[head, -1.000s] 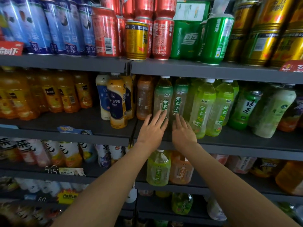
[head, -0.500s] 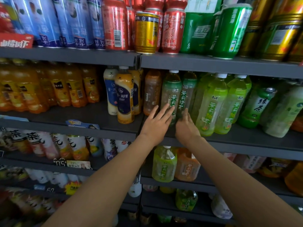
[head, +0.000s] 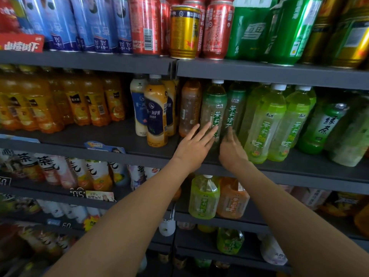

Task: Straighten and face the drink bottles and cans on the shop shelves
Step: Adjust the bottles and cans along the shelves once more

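both hands are lying flat with straight fingers, gripping nothing: left hand (head: 194,146) touching the pale jasmine bottle (head: 213,108), right hand (head: 231,149) touching the dark green bottle (head: 235,108); a brown bottle (head: 189,108) and lime bottles (head: 265,124) are crowding either side.

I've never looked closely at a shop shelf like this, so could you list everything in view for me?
blue cans: several, blue, top shelf left.
red cans: at least three, red, top shelf middle.
gold can: one, yellow-gold, between red cans.
green cans: a few, green, top shelf right.
orange bottles: many, orange, second shelf left.
milk tea bottles: about three, cream and tan with navy labels, second shelf middle.
dark green tea bottles: two, second shelf, at the hands.
lime bottles: several, pale green, second shelf right.
shelves: grey, several tiers.
left hand: fingers straight against a tea bottle.
right hand: fingers reach the neighbouring tea bottle.
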